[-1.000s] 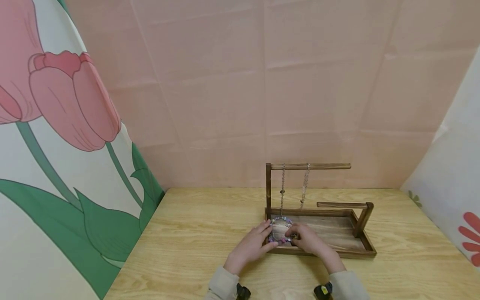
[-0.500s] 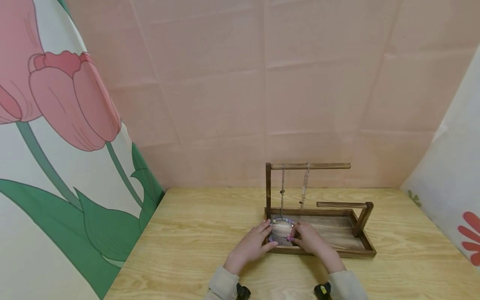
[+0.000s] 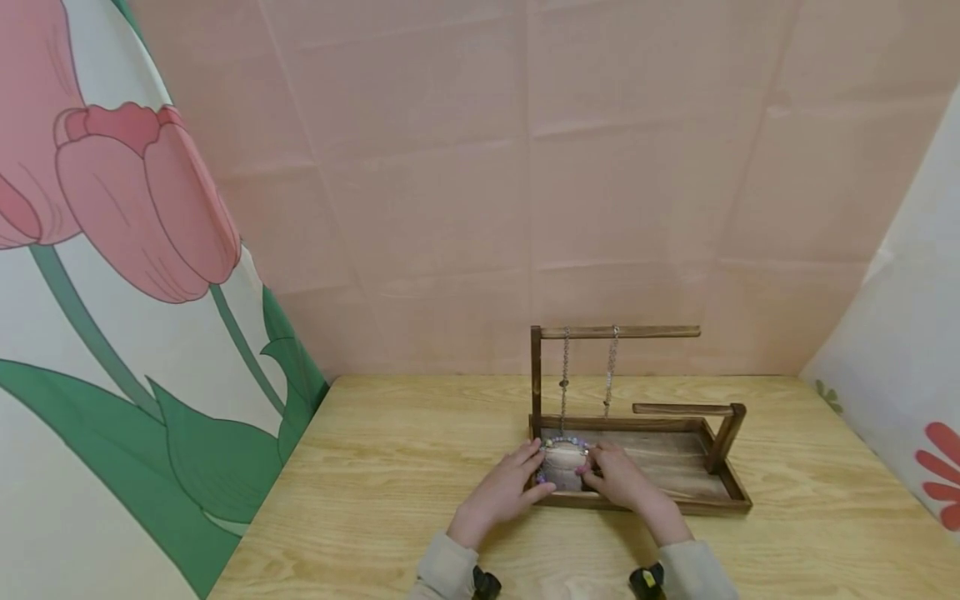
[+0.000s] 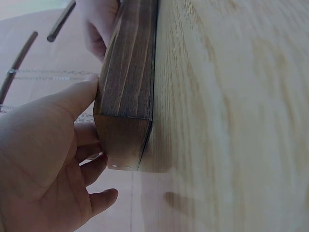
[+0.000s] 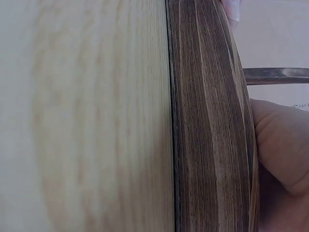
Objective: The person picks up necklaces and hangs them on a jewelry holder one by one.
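Note:
In the head view, a beaded bracelet [image 3: 567,441] with purple and pink beads lies as a loop in the left end of a brown wooden jewelry tray [image 3: 675,506]. My right hand [image 3: 621,478] reaches over the front wall and pinches the bracelet's right side, beside pink beads. At the tray's left front corner rests my left hand [image 3: 502,487], its fingers over the left wall close to the loop and its thumb on the front rim. The left wrist view shows this thumb against the dark wooden wall [image 4: 128,67]. My right fingertips are hidden behind the wall in the right wrist view.
Two chains, one at left [image 3: 565,384] and another to its right [image 3: 611,367], hang from the tall wooden bar [image 3: 660,332] on the tray's left post. A shorter bar [image 3: 682,410] juts leftward from the right post. Pale wooden table [image 3: 390,467] surrounds the tray.
My right hand has shifted slightly right, drawing the pink beads and the bracelet's right side with it; the loop looks wider. My left hand has stayed in place.

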{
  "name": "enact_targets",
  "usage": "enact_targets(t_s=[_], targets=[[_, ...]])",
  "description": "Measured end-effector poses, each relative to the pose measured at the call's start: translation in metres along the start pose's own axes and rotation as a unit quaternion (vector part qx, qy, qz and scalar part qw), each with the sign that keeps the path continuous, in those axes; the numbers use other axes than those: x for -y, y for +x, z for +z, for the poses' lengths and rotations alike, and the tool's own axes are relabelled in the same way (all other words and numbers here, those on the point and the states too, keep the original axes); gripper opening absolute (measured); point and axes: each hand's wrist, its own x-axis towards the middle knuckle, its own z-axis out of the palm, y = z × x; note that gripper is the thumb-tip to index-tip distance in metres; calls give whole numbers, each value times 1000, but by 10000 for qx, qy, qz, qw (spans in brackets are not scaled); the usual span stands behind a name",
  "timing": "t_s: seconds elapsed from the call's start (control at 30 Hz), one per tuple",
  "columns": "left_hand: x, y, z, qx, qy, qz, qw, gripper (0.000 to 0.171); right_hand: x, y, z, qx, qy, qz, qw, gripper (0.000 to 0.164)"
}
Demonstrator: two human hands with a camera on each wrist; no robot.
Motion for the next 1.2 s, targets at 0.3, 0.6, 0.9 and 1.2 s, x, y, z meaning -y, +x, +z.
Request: enact_targets(t_s=[0.3,0.6,0.9,1.2], targets=[[0,0,1,50,0,-45,10000,64,-2,1,-4,270,366,178,9988,14],[0,-1,0,28,1,-13,10000,65,-7,2,-14,747,1183,76,9901,19],[0,-2,-1,4,145,44,9999,67,-2,4,-22,891,1966,194,9762,25],[0,-1,-1,36,74,8,10000,68,14,6,-38,548,2528,432,9650,19]])
